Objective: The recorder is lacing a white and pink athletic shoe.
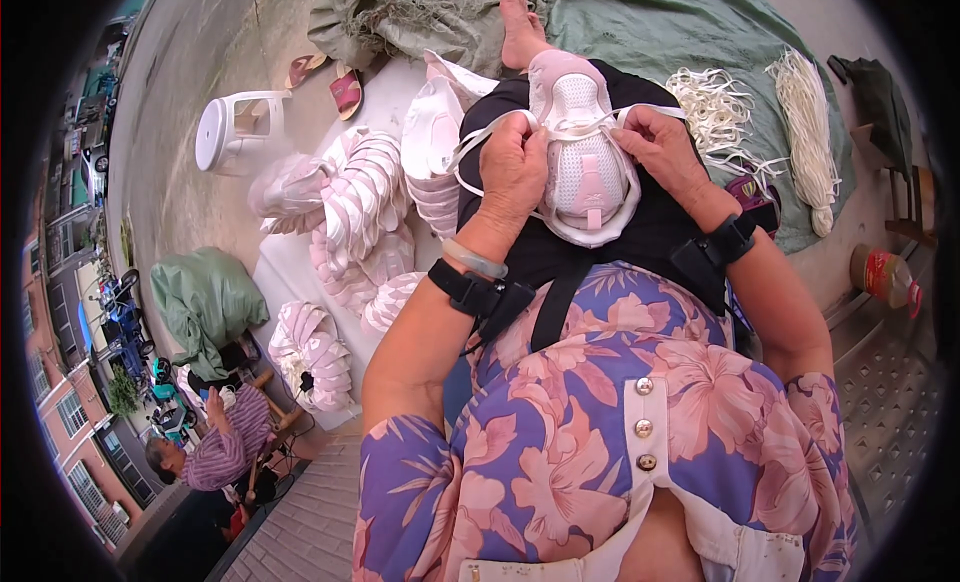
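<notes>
Over the black-clad lap (665, 222) lies a white-and-pink shoe upper (588, 192), its toe toward the wearer. Both hands pinch a white lace (582, 133) between thumb and fingers, the left hand (515, 162) at the upper's left edge, the right hand (662, 152) at its right. Beyond, stacked uppers (365, 187) lie leftward and loose laces (708, 107) rightward on green sheeting (655, 32). Farther left stands a white stool (211, 134).

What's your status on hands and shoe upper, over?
Left hand, right hand: both pinching white lace. Pink-and-white shoe upper between them. Stacked uppers off left, not obstructing.
</notes>
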Motion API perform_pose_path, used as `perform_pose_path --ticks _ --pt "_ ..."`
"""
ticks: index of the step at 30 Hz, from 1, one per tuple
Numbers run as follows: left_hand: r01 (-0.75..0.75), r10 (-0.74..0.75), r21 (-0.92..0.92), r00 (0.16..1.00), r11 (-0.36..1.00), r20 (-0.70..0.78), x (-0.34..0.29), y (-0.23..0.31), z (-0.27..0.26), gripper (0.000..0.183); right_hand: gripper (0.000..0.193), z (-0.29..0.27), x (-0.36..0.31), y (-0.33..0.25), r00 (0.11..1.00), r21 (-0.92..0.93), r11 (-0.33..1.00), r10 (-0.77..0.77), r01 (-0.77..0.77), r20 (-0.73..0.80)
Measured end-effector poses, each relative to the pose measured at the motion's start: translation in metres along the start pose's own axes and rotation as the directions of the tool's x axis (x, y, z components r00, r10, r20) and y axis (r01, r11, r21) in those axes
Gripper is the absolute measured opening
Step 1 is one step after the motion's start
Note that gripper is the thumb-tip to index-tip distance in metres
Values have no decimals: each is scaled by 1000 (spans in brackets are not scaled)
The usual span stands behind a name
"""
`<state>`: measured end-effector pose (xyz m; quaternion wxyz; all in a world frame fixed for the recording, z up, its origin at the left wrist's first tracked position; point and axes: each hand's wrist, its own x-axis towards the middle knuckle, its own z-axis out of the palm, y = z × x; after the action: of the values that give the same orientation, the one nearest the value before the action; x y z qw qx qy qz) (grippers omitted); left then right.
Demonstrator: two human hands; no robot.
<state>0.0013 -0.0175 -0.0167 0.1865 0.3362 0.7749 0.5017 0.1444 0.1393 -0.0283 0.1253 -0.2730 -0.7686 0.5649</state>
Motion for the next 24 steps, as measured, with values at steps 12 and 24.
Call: perform_pose_path --ticks 12,24 --pt "107 -122 191 990 976 67 -5 19 -5 23 27 5 -20 -11 991 130 988 -68 83 -113" --pt "-299 254 358 953 885 167 -25 19 -9 45 28 4 -20 -25 938 -331 895 -339 299 -69"
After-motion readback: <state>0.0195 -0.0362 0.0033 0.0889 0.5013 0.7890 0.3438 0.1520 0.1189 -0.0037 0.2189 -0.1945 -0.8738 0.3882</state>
